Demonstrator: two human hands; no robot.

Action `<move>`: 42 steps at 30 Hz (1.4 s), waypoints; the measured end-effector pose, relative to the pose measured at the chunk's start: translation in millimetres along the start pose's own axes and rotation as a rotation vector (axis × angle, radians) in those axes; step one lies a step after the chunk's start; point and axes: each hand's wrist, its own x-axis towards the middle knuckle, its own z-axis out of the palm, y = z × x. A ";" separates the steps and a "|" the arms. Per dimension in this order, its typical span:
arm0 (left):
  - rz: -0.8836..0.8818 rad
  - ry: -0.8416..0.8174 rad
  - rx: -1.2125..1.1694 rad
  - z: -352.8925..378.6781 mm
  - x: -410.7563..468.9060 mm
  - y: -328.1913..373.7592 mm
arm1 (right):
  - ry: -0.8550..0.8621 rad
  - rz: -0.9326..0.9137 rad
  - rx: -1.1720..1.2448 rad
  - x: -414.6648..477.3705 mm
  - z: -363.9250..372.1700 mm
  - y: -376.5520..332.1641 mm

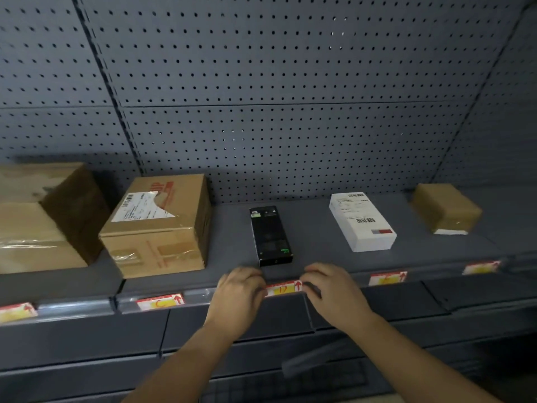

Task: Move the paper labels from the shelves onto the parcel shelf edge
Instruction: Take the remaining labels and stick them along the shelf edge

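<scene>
Below the black box point(270, 235), centre frame, my left hand point(236, 298) and right hand point(334, 292) hold the label point(283, 288) by its ends, fingers point(313, 274) curled on it, against the shelf edge point(87, 305). Four other labels point(160, 301) already sit along that edge, so I judge the job nearly finished.

Matt grey shelving, brown cardboard, shiny tape.
The shelf point(313, 228) and the perforated back panel point(290, 68) look like painted metal, dull and smooth. The cardboard box point(162, 228) is matt brown, with glossy clear tape over its seams. The black box point(270, 234) has a slight sheen; the white box point(361, 225) looks like smooth card. The small parcel point(444, 209) is wrapped in shiny brown tape. The paper label point(283, 288) on the shelf edge point(203, 293) is matt.
</scene>
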 end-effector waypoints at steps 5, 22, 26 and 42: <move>-0.006 -0.008 0.007 3.2 4.3 5.1 | 0.001 -0.021 -0.013 5.4 1.5 -0.7; 0.017 -0.021 -0.029 4.2 3.8 5.7 | 0.083 -0.093 -0.117 3.1 20.7 9.0; 0.009 -0.037 -0.021 -0.4 2.0 0.4 | 0.084 -0.109 -0.124 5.4 21.0 3.6; -0.037 -0.053 -0.008 2.1 3.9 4.2 | -0.006 -0.084 -0.119 6.0 12.7 4.9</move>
